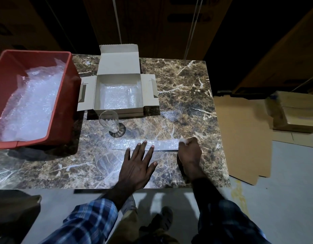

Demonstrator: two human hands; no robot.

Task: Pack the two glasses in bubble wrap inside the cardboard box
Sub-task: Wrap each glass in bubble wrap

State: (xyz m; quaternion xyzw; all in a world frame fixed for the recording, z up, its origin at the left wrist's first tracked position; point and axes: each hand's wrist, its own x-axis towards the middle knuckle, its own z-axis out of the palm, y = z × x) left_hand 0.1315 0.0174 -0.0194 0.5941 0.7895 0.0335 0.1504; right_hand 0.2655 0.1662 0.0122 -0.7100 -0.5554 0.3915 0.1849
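An open cardboard box (99, 95) sits at the back of the marble table, lined with bubble wrap, and one clear glass (134, 98) lies inside at its right. A second glass (110, 123) stands upright on the table just in front of the box. A sheet of bubble wrap (162, 144) is spread on the table in front of me, its far edge folded over. My left hand (137, 166) lies flat with straight fingers pressing the sheet. My right hand (189, 152) pinches the folded edge at its right end.
A red plastic bin (64, 106) holding more bubble wrap stands at the table's left. The marble table (187, 88) ends just below my hands. Flat cardboard (240, 138) and a closed carton (296, 113) lie on the floor to the right.
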